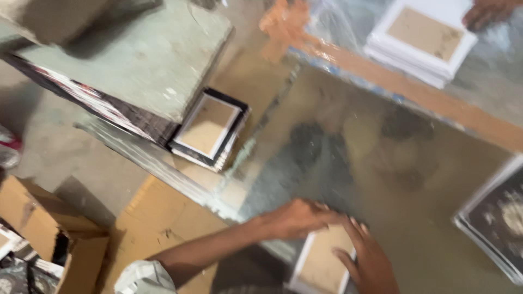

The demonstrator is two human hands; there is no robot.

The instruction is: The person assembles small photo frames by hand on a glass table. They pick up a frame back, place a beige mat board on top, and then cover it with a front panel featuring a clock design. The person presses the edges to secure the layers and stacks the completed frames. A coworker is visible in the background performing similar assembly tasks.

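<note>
My left hand [297, 218] and right hand [370, 261] are pressing on a small white-edged frame [321, 264] whose tan backing is looking like matt board. It is lying on a worktable [381, 158] that is showing a smooth, shiny sheet surface, reflecting dull shapes. The black-edged stack of frames [210, 128] is showing the same matt brown backing. The white stack [422, 38] is sitting on crinkled, glossy clear plastic film [338, 22]. The slab [147, 60] beside me is looking rough and dusty, grey-green. The carton [49, 228] is plain matt cardboard, creased and scuffed.
</note>
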